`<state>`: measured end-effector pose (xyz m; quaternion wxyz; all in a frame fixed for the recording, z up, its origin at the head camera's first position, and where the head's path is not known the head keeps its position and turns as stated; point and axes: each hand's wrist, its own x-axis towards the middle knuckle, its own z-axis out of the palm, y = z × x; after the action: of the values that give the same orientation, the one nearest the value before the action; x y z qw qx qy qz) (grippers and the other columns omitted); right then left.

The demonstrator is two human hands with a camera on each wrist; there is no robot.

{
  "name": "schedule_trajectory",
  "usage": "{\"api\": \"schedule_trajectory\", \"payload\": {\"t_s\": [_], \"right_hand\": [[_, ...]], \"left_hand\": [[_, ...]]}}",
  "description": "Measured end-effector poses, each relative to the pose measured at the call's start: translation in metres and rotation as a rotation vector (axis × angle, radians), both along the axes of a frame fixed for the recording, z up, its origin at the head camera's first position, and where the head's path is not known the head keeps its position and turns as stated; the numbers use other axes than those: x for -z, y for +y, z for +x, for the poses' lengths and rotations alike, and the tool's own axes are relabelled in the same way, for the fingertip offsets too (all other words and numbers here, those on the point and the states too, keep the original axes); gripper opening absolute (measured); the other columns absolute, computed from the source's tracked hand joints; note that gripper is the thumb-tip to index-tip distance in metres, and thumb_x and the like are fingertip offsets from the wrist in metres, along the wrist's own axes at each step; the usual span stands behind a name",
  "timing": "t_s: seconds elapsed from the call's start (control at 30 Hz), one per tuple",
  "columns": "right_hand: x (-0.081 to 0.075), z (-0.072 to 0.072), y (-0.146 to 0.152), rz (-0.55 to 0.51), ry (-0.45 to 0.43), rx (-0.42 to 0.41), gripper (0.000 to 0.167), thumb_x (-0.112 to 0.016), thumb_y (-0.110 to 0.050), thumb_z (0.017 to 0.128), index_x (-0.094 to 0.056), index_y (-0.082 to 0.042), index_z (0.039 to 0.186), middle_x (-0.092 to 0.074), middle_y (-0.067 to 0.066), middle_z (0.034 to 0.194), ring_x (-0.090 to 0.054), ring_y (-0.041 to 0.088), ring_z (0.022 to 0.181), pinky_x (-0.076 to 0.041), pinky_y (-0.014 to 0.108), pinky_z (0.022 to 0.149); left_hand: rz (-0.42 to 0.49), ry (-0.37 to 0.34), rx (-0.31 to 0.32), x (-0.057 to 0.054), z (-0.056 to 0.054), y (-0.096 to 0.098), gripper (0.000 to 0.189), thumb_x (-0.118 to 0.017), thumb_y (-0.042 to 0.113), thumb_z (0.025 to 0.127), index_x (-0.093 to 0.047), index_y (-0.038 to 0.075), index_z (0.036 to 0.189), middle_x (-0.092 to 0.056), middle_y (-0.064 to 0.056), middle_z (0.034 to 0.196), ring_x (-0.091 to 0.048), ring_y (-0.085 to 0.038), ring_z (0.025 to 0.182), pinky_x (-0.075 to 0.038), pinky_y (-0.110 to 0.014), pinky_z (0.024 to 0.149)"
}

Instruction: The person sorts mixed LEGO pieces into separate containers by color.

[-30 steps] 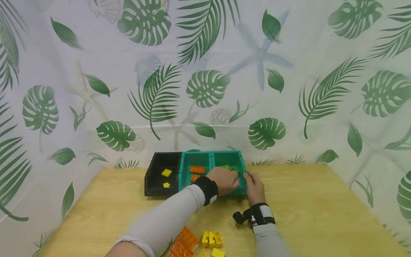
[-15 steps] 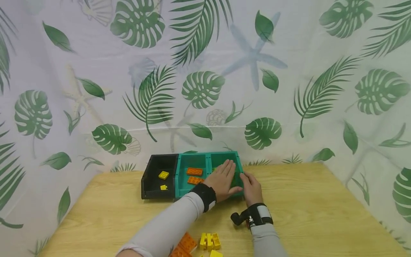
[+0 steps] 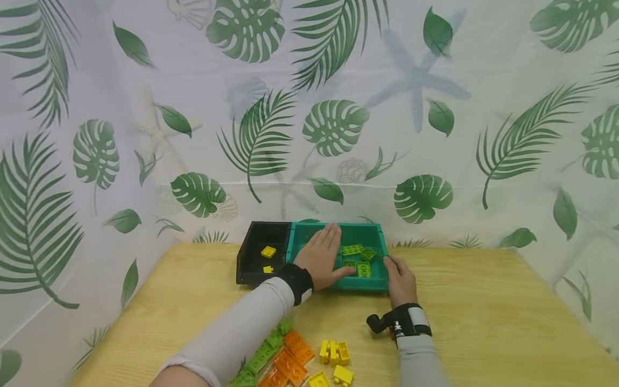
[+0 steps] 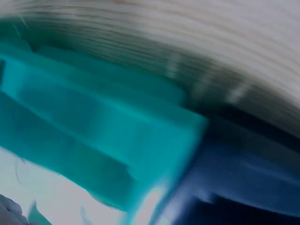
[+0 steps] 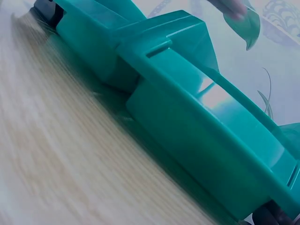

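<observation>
In the head view my left hand (image 3: 320, 259) is spread flat with straight fingers over the divide between the middle teal bin (image 3: 297, 231) and the right teal bin (image 3: 368, 286). It holds nothing visible and hides most of what lies in the middle bin. Several green toy bricks (image 3: 364, 269) lie in the right bin. At that bin's right side, my right hand (image 3: 402, 281) grips the wall near the front corner; part of its grip is hidden. The left wrist view is blurred, showing a teal bin (image 4: 93, 98) beside a dark one.
A black bin (image 3: 245, 278) joins the row at left, with two yellow pieces (image 3: 268, 251) inside. Nearer on the wooden table lie orange bricks (image 3: 299, 347), yellow bricks (image 3: 333, 352) and green bricks (image 3: 265, 353), partly behind the left forearm. A leaf-patterned cloth (image 3: 329, 161) hangs behind.
My left hand was curled in the right bin; its fingers straightened and it moved left, uncovering the green bricks and covering the orange ones. My right hand stays at the bin's side. The head view shifted.
</observation>
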<state>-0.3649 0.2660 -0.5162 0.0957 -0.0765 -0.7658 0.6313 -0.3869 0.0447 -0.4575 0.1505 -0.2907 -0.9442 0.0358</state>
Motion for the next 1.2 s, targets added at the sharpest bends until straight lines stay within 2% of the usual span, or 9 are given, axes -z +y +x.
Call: {"api": "schedule_trajectory", "payload": {"t_s": [0.23,0.37,0.53,0.6,0.7,0.77,0.83,1.0,1.2], "right_hand": [[-0.002,-0.003,-0.002,-0.005,-0.017,0.036,0.072,-0.046,-0.059,0.098,-0.042,-0.008,0.149,-0.042,0.015,0.153,-0.034,0.035,0.144,-0.027,0.05,0.116],[-0.002,-0.004,0.003,0.018,-0.015,0.081,0.072,-0.044,-0.06,0.097,-0.044,-0.009,0.148,-0.044,0.015,0.152,-0.034,0.035,0.143,-0.027,0.05,0.116],[-0.003,0.0,0.005,0.06,-0.033,0.091,0.072,-0.042,-0.061,0.098,-0.043,-0.01,0.149,-0.042,0.013,0.153,-0.033,0.035,0.144,-0.027,0.05,0.116],[-0.003,0.0,0.001,0.064,-0.036,0.081,0.071,-0.042,-0.06,0.098,-0.042,-0.011,0.149,-0.041,0.013,0.153,-0.032,0.035,0.145,-0.026,0.05,0.116],[-0.004,-0.001,-0.01,0.061,-0.049,0.058,0.069,-0.041,-0.059,0.099,-0.041,-0.013,0.15,-0.038,0.011,0.155,-0.029,0.034,0.146,-0.024,0.049,0.117],[-0.006,-0.001,-0.008,0.06,-0.051,0.058,0.068,-0.041,-0.058,0.099,-0.04,-0.014,0.151,-0.036,0.012,0.156,-0.028,0.035,0.147,-0.023,0.049,0.118],[-0.007,-0.001,-0.006,0.072,-0.059,0.07,0.069,-0.041,-0.059,0.098,-0.041,-0.014,0.15,-0.036,0.013,0.156,-0.028,0.035,0.147,-0.024,0.049,0.117],[-0.006,0.001,-0.006,0.085,-0.066,0.094,0.068,-0.043,-0.057,0.098,-0.044,-0.01,0.148,-0.039,0.015,0.154,-0.031,0.037,0.145,-0.026,0.05,0.116],[-0.012,-0.001,-0.009,0.044,-0.076,0.078,0.069,-0.044,-0.059,0.097,-0.042,-0.014,0.15,-0.037,0.011,0.156,-0.028,0.034,0.147,-0.024,0.049,0.118]], "left_hand": [[-0.022,-0.045,-0.099,-0.03,0.009,-0.042,0.094,-0.031,0.07,0.096,-0.005,0.004,0.157,-0.009,-0.012,0.165,-0.006,-0.024,0.153,-0.011,-0.037,0.122],[-0.161,-0.044,-0.071,-0.044,0.013,-0.054,0.093,-0.042,0.064,0.096,-0.01,0.0,0.156,-0.013,-0.016,0.164,-0.01,-0.027,0.153,-0.012,-0.036,0.122],[-0.277,-0.094,0.02,-0.053,0.046,-0.058,0.087,-0.049,0.058,0.096,-0.02,0.001,0.155,-0.022,-0.015,0.162,-0.019,-0.026,0.151,-0.017,-0.033,0.121],[-0.279,-0.108,0.06,-0.056,0.065,-0.062,0.075,-0.05,0.055,0.097,-0.035,0.005,0.151,-0.037,-0.011,0.156,-0.035,-0.023,0.145,-0.031,-0.032,0.116],[-0.264,-0.135,0.096,-0.056,0.089,-0.074,0.051,-0.054,0.05,0.096,-0.059,0.017,0.134,-0.062,-0.001,0.129,-0.06,-0.017,0.116,-0.051,-0.029,0.089],[-0.262,-0.153,0.097,-0.052,0.098,-0.074,0.038,-0.058,0.047,0.094,-0.067,0.024,0.122,-0.068,0.005,0.11,-0.065,-0.012,0.092,-0.049,-0.027,0.067],[-0.256,-0.197,0.075,-0.045,0.104,-0.075,0.033,-0.061,0.044,0.092,-0.07,0.026,0.117,-0.069,0.007,0.101,-0.064,-0.011,0.078,-0.046,-0.028,0.058],[-0.264,-0.294,0.027,-0.027,0.109,-0.081,0.032,-0.068,0.044,0.088,-0.072,0.026,0.114,-0.07,0.009,0.095,-0.061,-0.009,0.07,-0.047,-0.028,0.055],[-0.221,-0.409,0.059,-0.019,0.1,-0.085,0.028,-0.077,0.037,0.083,-0.074,0.021,0.106,-0.07,0.009,0.09,-0.061,-0.007,0.071,-0.048,-0.024,0.063]]}}
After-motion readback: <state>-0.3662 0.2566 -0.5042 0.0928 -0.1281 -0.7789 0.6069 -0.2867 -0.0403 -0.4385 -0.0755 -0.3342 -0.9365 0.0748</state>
